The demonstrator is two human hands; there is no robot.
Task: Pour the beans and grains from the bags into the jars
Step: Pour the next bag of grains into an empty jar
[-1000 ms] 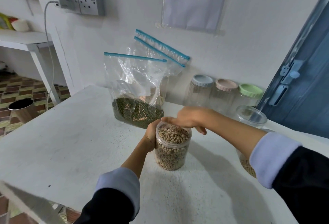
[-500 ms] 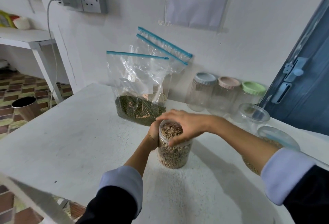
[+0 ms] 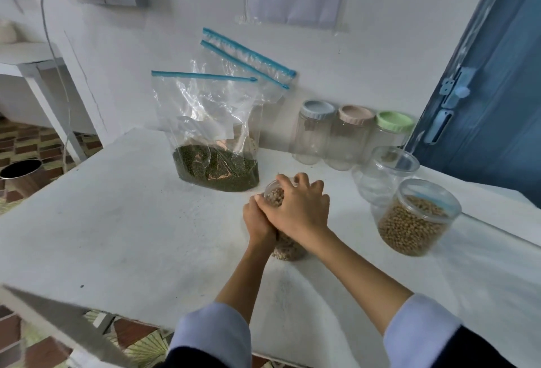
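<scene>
On the white table (image 3: 123,221) we see a clear plastic jar of pale beans (image 3: 285,247) standing near the middle, held between both hands; the left hand (image 3: 257,221) wraps its side from the left, fingers curled round the wall, while the right hand (image 3: 298,206) lies over the mouth from above, its fingers bent down round the rim, so the top of the jar is mostly hidden and we cannot tell whether a lid sits under the palm; just behind the jar a zip bag of dark green beans (image 3: 213,139) stands upright, its blue seal strip at the top, and a second zip bag (image 3: 248,60) leans on the wall behind it; to the right a lidded clear jar of tan beans (image 3: 415,221) stands tilted in the wide-angle view, apart from the hands; beyond it stands an empty clear jar (image 3: 383,174), touching or just beside it; against the wall three empty jars stand in a row, with a blue lid (image 3: 317,110), a pink lid (image 3: 355,114) and a green lid (image 3: 395,122)
</scene>
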